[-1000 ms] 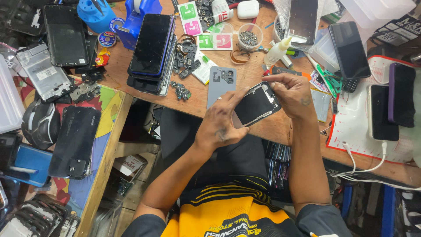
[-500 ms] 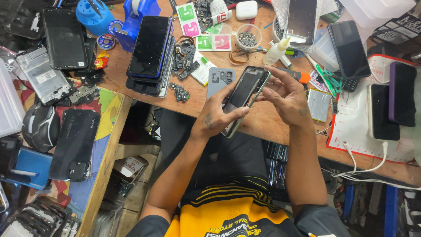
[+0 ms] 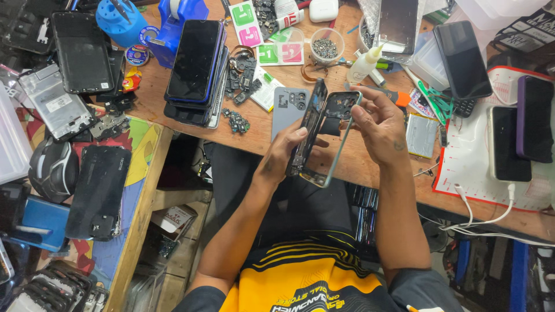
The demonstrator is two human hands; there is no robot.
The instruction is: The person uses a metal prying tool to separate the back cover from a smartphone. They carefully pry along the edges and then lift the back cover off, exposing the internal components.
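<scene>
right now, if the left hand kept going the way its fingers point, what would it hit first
Probably the grey back cover lying on the bench just beyond the left hand and the phone it holds, though depth is unclear.

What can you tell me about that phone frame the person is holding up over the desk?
The phone frame is a thin, pale green-grey rim, mostly hollow, with dark parts at its top end. It is tilted, held above the wooden table. The right hand pinches its top; the left hand holds a dark screen panel against its side.

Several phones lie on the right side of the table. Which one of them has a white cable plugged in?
The black phone lying on the white mat, with a white cable at its bottom end. The purple-edged phone beside it and the dark phone have none.
</scene>
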